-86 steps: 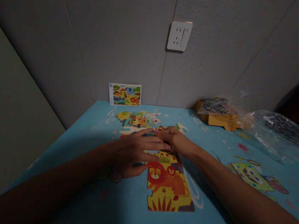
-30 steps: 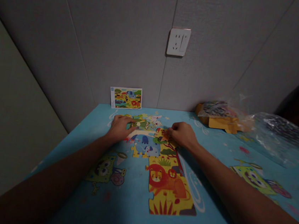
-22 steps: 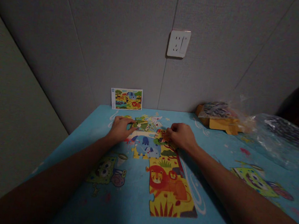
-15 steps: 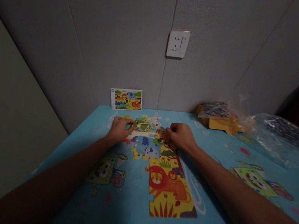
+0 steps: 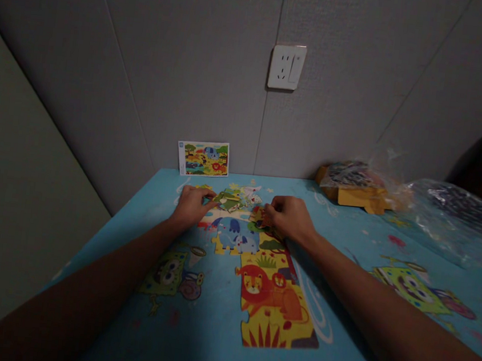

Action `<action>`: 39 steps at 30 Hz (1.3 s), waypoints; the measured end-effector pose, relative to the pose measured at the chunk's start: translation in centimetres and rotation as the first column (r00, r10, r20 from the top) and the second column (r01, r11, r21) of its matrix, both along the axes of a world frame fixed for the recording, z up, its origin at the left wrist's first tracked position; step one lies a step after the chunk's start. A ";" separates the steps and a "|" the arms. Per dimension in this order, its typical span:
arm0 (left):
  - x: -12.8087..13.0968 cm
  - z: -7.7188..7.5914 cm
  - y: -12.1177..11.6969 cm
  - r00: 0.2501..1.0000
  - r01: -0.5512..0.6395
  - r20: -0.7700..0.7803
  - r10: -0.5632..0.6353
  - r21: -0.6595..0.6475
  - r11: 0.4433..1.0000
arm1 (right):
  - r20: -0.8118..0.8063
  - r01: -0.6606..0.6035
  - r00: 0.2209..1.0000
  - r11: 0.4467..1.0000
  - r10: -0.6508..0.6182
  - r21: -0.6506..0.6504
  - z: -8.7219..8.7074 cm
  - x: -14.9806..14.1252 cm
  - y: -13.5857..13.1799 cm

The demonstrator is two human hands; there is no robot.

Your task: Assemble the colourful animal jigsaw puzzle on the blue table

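Observation:
My left hand [image 5: 192, 205] is at the far part of the table, thumb and forefinger closed on a green puzzle piece [image 5: 227, 201] at the loose pile. My right hand [image 5: 292, 216] is closed in a pinch on an orange and brown puzzle piece [image 5: 258, 215], which is over the far right end of the joined puzzle. Part of that piece is behind my fingers. The joined puzzle [image 5: 274, 299] shows orange lions near me and blue elephants [image 5: 235, 234] farther off. Its left edge near the elephants has open knobs and notches.
A picture card [image 5: 206, 158] leans on the wall at the back left. Orange packaging [image 5: 360, 196] and a clear plastic bag [image 5: 452, 217] lie at the right. A wall socket [image 5: 287, 66] is above the blue table [image 5: 202, 337], whose top has printed cartoon figures.
My hands were together over the elephant section and have since parted, uncovering it. My left hand went to the pile and closed on a green piece; my right stays near the far right end.

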State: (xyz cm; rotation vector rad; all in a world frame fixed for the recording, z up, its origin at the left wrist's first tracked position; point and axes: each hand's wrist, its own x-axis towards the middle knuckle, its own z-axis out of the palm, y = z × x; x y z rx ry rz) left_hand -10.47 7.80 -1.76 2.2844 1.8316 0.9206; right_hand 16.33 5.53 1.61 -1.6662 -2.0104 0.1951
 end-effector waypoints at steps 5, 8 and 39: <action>0.0 0.2 0.1 1.000 0.008 -0.006 -0.008 0.011 1.000 | -0.022 -0.039 0.999 0.999 0.040 0.021 0.1 -0.2 -0.2; 0.2 0.5 -0.1 1.000 0.002 -0.021 -0.002 0.033 0.999 | -0.040 -0.050 0.998 0.999 0.051 0.019 0.1 -0.2 -0.3; 1.1 2.1 -2.0 0.886 -0.098 0.448 -0.121 0.436 0.894 | -0.145 -0.181 0.973 0.983 0.181 0.011 0.7 -0.7 -1.4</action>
